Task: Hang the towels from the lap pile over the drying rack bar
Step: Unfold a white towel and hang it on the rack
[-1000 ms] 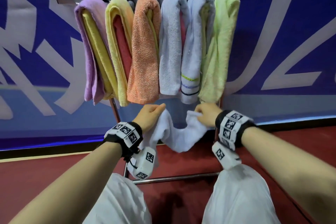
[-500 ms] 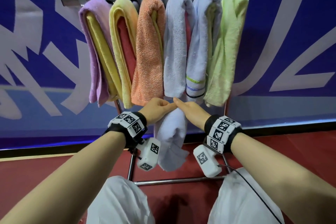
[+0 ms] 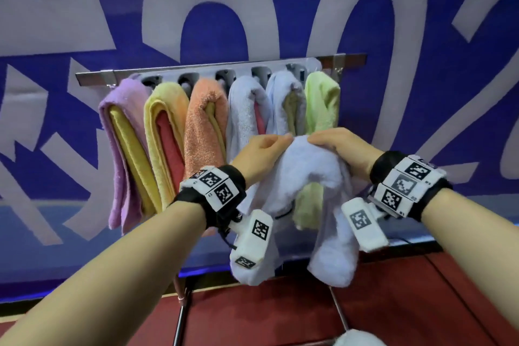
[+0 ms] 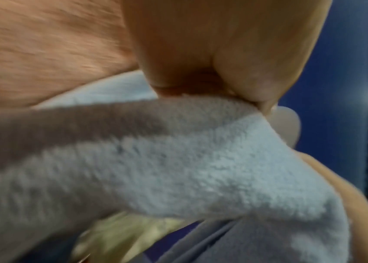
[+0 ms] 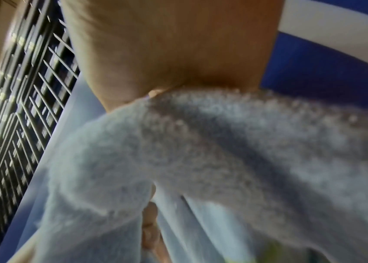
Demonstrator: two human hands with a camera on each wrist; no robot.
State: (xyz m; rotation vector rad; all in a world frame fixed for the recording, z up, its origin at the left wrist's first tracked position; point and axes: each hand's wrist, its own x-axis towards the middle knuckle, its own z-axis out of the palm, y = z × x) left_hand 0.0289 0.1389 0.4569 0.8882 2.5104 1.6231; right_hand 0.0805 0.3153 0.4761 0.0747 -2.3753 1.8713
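A pale blue-white towel (image 3: 306,177) hangs folded between my two hands in front of the rack's right half. My left hand (image 3: 264,152) pinches its top fold from the left and my right hand (image 3: 334,143) grips it from the right, fingertips almost meeting. Up close, the left wrist view shows my thumb and fingers (image 4: 212,71) pressed onto the towel (image 4: 178,160). My right hand's fingers (image 5: 167,62) curl over the towel (image 5: 201,151) in the right wrist view. The metal rack bar (image 3: 219,69) sits above and behind, carrying several hung towels.
On the bar hang a purple towel (image 3: 118,149), a yellow one (image 3: 157,135), an orange one (image 3: 205,126), two pale ones (image 3: 244,112) and a light green one (image 3: 323,98). Rack legs (image 3: 179,317) stand on red floor. A blue banner wall lies behind.
Both hands have risen with the towel from below the hung towels to in front of them. The towel now drapes as a fold between my hands, and the view has tilted upward.
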